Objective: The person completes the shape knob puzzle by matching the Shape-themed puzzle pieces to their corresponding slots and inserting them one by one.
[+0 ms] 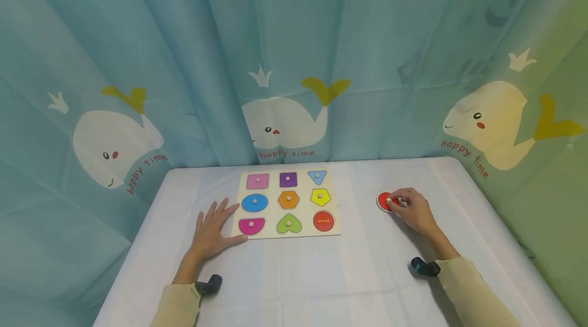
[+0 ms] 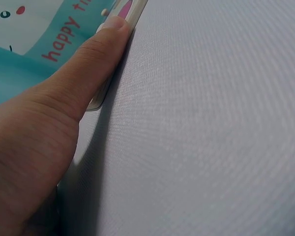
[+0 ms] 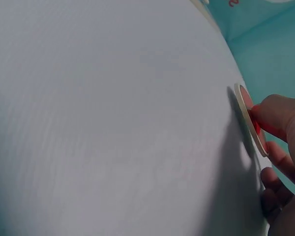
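A wooden shape puzzle board [image 1: 271, 213] lies on the table, most of its cutouts filled with knobbed pieces. Its round red recess [image 1: 323, 221], at the near right corner, holds no piece and shows printed lettering. My left hand [image 1: 212, 230] is spread at the board's left edge, the thumb [image 2: 101, 46] on the near left corner. To the right of the board, my right hand [image 1: 415, 209] pinches the white knob of a red circle puzzle piece [image 1: 384, 200]. In the right wrist view, that piece [image 3: 249, 118] stands close over the cloth, with a shadow beside it.
White cloth [image 1: 298, 281] covers the table. Behind it hangs a blue-green curtain [image 1: 220, 61] printed with whales. Pink, purple, blue, orange, yellow, magenta and green pieces sit in the board. Each wrist carries a small black camera [image 1: 424, 267].
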Available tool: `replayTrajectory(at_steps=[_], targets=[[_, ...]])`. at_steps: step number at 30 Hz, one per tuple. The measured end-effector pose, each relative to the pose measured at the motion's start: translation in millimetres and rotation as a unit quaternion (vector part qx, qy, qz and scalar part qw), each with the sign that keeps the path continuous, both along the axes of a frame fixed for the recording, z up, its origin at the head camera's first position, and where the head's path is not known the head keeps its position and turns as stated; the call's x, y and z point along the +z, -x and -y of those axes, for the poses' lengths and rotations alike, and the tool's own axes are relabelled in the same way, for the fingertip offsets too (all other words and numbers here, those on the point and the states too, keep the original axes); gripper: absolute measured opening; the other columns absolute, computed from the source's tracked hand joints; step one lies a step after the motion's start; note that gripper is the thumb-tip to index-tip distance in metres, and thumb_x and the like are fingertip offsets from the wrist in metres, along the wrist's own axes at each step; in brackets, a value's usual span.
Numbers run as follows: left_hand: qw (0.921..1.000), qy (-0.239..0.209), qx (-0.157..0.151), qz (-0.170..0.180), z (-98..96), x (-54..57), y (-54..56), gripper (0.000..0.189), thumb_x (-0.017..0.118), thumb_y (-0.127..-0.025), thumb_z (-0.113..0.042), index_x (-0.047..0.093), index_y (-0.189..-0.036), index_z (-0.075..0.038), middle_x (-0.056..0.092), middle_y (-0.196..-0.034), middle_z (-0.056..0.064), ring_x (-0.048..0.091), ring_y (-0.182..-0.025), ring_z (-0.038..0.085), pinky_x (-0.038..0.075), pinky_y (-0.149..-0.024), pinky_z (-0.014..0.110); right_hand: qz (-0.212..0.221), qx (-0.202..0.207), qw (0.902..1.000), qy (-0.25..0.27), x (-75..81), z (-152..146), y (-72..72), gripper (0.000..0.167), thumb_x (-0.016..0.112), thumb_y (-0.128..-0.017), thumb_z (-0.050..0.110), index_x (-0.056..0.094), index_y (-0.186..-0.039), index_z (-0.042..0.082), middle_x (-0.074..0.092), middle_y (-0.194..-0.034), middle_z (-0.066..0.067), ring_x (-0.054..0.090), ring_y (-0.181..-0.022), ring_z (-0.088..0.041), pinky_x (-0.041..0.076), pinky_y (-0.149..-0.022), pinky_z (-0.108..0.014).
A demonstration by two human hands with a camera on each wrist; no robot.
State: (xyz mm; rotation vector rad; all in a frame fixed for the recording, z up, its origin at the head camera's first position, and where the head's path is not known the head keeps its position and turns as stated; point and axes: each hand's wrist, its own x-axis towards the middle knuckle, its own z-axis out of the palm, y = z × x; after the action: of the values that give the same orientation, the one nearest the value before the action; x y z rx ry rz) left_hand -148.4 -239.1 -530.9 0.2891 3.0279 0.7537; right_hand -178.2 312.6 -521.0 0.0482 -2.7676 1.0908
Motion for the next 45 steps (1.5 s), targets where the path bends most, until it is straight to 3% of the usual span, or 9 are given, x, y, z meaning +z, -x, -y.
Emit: replayTrajectory(at_steps=[7, 12, 19, 26, 36, 45], targets=[[1.0000, -0.007, -0.001, 0.001, -1.0, -0.1, 1.9, 0.096, 0.084, -0.075, -0.055, 0.047, -0.154, -0.016, 0.028, -0.166, 0.020, 0.013, -0.153, 0.049, 0.001, -0.117, 0.076, -0.014, 0.011, 0.9997, 0.018, 7.7, 14.3, 2.7, 0.011, 0.077, -0.091, 0.008, 0.075, -0.099, 0.000, 0.064, -0.114, -0.023, 0.061, -0.101, -0.039, 0.055, -0.084, -0.049], [1.0000, -0.004, 0.000, 0.005, -0.5, -1.3, 2.0, 0.096, 0.084, -0.075, -0.055, 0.047, -0.155, -0.017, 0.028, -0.166, 0.020, 0.013, -0.153, 0.049, 0.001, -0.117, 0.075, -0.022, 0.030, 0.9987, 0.035, 10.5, 34.1, 5.5, 0.009, 0.078, -0.089, 0.006, 0.076, -0.097, 0.001, 0.066, -0.114, -0.021, 0.061, -0.104, -0.038, 0.052, -0.087, -0.053], [1.0000, 0.001, 0.002, 0.001, 1.2, -2.0, 1.6, 0.096, 0.084, -0.075, -0.056, 0.047, -0.154, -0.017, 0.028, -0.166, 0.020, 0.014, -0.153, 0.049, 0.002, -0.116, 0.076, -0.006, 0.043, 0.9969, 0.065, 18.1, 70.3, 7.1, 0.009, 0.079, -0.089, 0.008, 0.077, -0.096, 0.004, 0.067, -0.114, -0.017, 0.059, -0.110, -0.036, 0.050, -0.095, -0.056], [1.0000, 0.001, 0.002, 0.003, 1.2, -2.0, 0.4, 0.096, 0.084, -0.075, -0.056, 0.048, -0.154, -0.017, 0.028, -0.166, 0.020, 0.014, -0.153, 0.049, 0.002, -0.116, 0.076, -0.001, 0.061, 0.9955, 0.072, 21.9, 101.9, 5.7, 0.009, 0.080, -0.088, 0.011, 0.078, -0.096, 0.007, 0.067, -0.113, -0.014, 0.058, -0.110, -0.034, 0.051, -0.094, -0.054], [1.0000, 0.002, 0.001, -0.004, 2.1, -1.6, 1.3, 0.095, 0.084, -0.075, -0.056, 0.048, -0.154, -0.017, 0.029, -0.166, 0.020, 0.014, -0.153, 0.049, 0.002, -0.116, 0.077, 0.016, 0.095, 0.9913, 0.090, 16.0, 132.6, 1.1, 0.007, 0.082, -0.086, 0.010, 0.079, -0.092, 0.010, 0.067, -0.111, -0.009, 0.058, -0.110, -0.031, 0.052, -0.094, -0.051], [1.0000, 0.001, 0.000, -0.003, 2.5, -4.9, 2.2, 0.095, 0.084, -0.075, -0.056, 0.048, -0.154, -0.017, 0.028, -0.166, 0.020, 0.013, -0.153, 0.049, 0.001, -0.116, 0.076, 0.007, 0.122, 0.9878, 0.096, -1.9, 143.9, -7.9, 0.010, 0.083, -0.083, 0.005, 0.078, -0.086, 0.013, 0.068, -0.103, -0.004, 0.058, -0.104, -0.026, 0.050, -0.087, -0.043]])
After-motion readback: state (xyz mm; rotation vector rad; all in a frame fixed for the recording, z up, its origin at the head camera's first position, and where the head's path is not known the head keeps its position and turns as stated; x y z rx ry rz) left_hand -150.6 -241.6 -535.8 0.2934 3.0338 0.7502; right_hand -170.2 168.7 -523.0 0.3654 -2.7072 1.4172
